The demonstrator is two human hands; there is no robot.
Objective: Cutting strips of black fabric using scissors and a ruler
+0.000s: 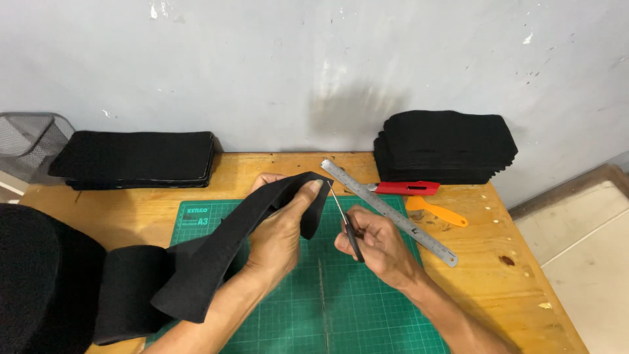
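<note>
1. Left hand [278,229] is raised above the green cutting mat [386,314], fingers closed on the end of a long black fabric strip [216,252]; thumb on the near face, fingertips curled over the top edge.
2. The strip trails down to the left, off the mat, to a black fabric roll [124,288] at the worktop's [131,210] near left edge.
3. Right hand [377,246] grips small scissors [347,223], fingers closed around the dark handles; the blades point up toward the strip's held end, just beside it. Whether the blades touch the fabric cannot be told.
4. A steel ruler [390,211] lies diagonally across the mat's far right corner, behind the right hand.
5. Beyond the ruler: red utility knife [406,189], orange plastic tool [436,211].
6. Two stacks of cut black pieces against the wall, one far left [137,157], one far right [445,147].
7. Wire mesh basket [29,141] at far left.
</note>
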